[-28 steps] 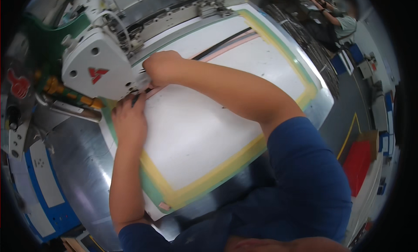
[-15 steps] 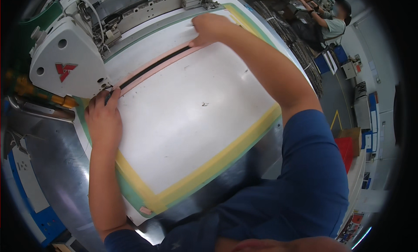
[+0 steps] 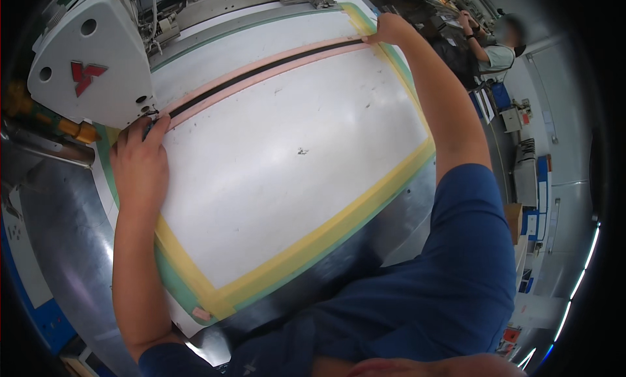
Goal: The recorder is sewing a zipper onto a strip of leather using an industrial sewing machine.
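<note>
A long pink strip with a black band down its middle point(image 3: 261, 74) lies across the far part of a white panel point(image 3: 274, 168) edged with yellow and green tape. My right hand point(image 3: 393, 30) pinches its far right end, over the taped border. At the other end, my left hand point(image 3: 141, 165) has thumb and curled fingers closed on the strip, right below the white machine head point(image 3: 98, 58). A small dark thing shows between the left fingers; I cannot make out what it is. The strip runs nearly straight between both hands.
Behind the panel runs a metal machine rail point(image 3: 222, 0). A metal tube point(image 3: 49, 145) and a yellow fitting point(image 3: 79, 130) stand left of my left hand. A small pink scrap point(image 3: 201, 314) sits at the panel's near corner. At the far right another person point(image 3: 492, 54) works.
My right hand has moved right, from partway along the strip to its far right end, so more of the strip shows. My left hand stays at the left end. The view has shifted slightly.
</note>
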Tool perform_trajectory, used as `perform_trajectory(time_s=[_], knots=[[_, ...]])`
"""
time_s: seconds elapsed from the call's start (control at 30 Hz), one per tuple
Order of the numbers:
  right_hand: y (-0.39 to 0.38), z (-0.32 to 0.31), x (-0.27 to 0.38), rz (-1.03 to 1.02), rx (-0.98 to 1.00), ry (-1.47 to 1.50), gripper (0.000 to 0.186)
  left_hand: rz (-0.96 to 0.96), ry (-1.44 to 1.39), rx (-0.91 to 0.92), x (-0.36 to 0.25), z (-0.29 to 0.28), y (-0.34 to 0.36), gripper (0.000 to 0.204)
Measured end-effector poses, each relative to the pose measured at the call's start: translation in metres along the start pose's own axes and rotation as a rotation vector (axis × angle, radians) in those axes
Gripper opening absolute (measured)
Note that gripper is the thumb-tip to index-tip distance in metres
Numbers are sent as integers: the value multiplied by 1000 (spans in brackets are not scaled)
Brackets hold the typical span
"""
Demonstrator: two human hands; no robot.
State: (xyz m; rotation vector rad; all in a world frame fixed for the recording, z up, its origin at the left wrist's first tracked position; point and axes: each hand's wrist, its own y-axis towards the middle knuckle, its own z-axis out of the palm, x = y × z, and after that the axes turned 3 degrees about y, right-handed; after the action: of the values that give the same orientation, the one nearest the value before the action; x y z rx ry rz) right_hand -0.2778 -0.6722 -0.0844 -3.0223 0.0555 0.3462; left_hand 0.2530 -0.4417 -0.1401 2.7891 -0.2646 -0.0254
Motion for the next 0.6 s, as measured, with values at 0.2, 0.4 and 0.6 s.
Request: perform_trajectory(time_s=[0.2,0.4,0.6], knots=[[-28,1,17,163,-271,228,29,-27,-34,14,1,3,-4,43],[-80,28,32,-4,-221,383,32,3,-27,-43,6,8,-3,43],[-90,46,48,8,-311,376,44,-16,-14,-33,5,7,-4,44]])
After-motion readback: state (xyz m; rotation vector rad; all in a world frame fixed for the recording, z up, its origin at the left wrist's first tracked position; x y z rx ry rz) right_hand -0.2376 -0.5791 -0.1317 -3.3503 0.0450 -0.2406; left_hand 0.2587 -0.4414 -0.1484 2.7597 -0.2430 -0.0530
